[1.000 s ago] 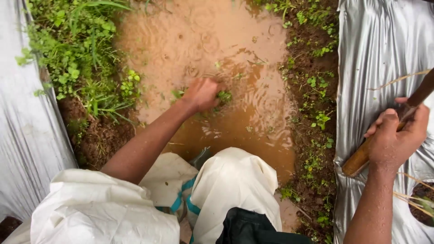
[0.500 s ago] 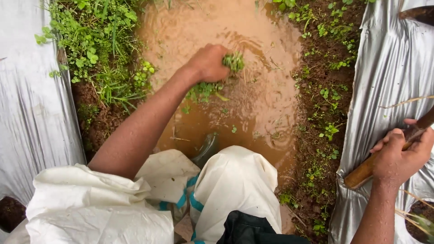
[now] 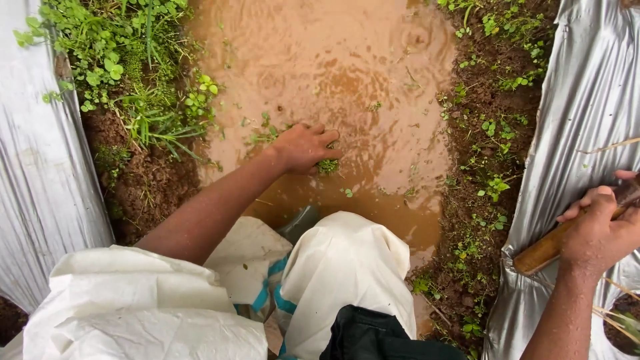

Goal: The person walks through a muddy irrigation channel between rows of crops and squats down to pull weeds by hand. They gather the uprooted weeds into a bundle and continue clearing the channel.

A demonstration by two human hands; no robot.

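My left hand (image 3: pixel 303 147) reaches down into the muddy brown water (image 3: pixel 333 73) of a furrow and closes on a small clump of green weeds (image 3: pixel 327 165) at the surface. My right hand (image 3: pixel 597 233) is at the far right, gripped around the wooden handle of a tool (image 3: pixel 550 245) that rests on the silver plastic mulch sheet (image 3: pixel 587 113). The tool's working end is out of view.
Weedy soil banks (image 3: pixel 487 180) edge the water on both sides, with thick green plants (image 3: pixel 127 67) at upper left. More silver sheet (image 3: pixel 33 173) covers the left bed. My white-clad knees (image 3: pixel 347 273) crouch at the bottom. A planting hole (image 3: pixel 623 320) shows at lower right.
My left hand has dropped back toward me from higher up the furrow and is down in the water on another clump. The right hand keeps hold of the handle, shifted slightly right.
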